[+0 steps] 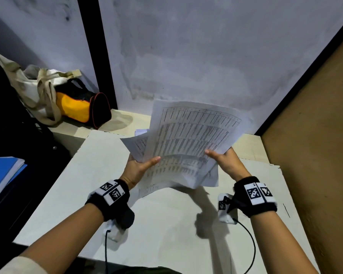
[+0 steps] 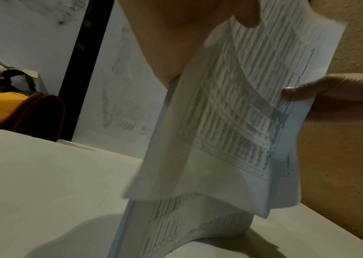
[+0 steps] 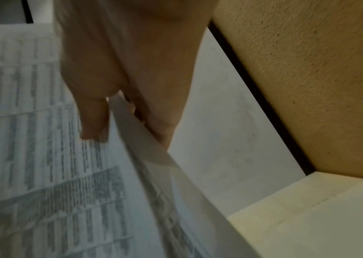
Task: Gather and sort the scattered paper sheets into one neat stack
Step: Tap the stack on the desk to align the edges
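A bundle of white paper sheets (image 1: pixel 188 139) printed with tables is held up above the white table (image 1: pixel 87 175), its sheets fanned and uneven. My left hand (image 1: pixel 141 165) pinches the bundle's left edge, thumb on top. My right hand (image 1: pixel 220 157) pinches the right edge with the thumb on the printed face. In the left wrist view the paper sheets (image 2: pixel 231 122) hang and curl down onto the table, and my right hand (image 2: pixel 322 90) shows at their far edge. In the right wrist view the thumb (image 3: pixel 92 118) presses on the paper sheets (image 3: pixel 43 157), with the fingers behind them.
A yellow and black bag (image 1: pixel 83 107) and a cloth tote (image 1: pixel 38 88) lie at the back left. Blue folders (image 1: pixel 2 175) sit at the left edge. A brown board wall (image 1: pixel 315 135) stands close on the right, a white wall behind.
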Available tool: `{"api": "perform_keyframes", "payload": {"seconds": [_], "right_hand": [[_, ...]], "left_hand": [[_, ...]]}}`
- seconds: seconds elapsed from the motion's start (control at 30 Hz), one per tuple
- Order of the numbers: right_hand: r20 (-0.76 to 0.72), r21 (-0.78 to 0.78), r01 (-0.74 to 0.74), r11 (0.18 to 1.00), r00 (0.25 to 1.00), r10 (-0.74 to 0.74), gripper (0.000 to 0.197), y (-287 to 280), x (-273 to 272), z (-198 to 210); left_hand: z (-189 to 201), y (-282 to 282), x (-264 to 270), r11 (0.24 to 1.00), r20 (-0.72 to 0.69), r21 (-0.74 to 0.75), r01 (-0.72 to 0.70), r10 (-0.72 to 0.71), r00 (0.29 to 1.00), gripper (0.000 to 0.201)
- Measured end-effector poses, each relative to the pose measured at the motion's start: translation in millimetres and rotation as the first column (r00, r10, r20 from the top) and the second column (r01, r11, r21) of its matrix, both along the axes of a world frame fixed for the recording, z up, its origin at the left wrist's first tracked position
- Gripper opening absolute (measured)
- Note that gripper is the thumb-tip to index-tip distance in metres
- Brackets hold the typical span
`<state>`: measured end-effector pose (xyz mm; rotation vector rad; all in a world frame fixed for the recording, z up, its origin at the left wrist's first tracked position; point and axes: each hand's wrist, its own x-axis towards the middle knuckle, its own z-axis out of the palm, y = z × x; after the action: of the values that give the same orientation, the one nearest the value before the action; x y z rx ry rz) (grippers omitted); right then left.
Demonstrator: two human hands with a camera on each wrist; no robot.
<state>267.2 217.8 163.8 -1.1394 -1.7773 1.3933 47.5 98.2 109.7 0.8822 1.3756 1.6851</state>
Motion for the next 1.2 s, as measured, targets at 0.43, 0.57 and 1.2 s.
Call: {"api": "perform_keyframes", "payload": {"seconds": [0.43,0.57,1.2], "right_hand": [[0.062,-0.187,-0.041,0.981,0.997,0.053,0.043,-7,-3,-22],[-0.011,-0.258,0.121,0.959,0.992,-0.129,0.087,-26,-14,-53],[-0.19,-0.099,0.238,0.966,0.949,-0.253,0.067,-52,-27,-48]], "left_hand": [[0,5,-2,1.0,0.005,0.028,0.005,-0.005,1.0,0.059],[-2,6,-2,0.999,-0.007,0.025,-0.039,0.039,0.999,0.074],[20,10,4,0.971,-0.007,0.063,-0.233,0.233,0.972,0.076]]}}
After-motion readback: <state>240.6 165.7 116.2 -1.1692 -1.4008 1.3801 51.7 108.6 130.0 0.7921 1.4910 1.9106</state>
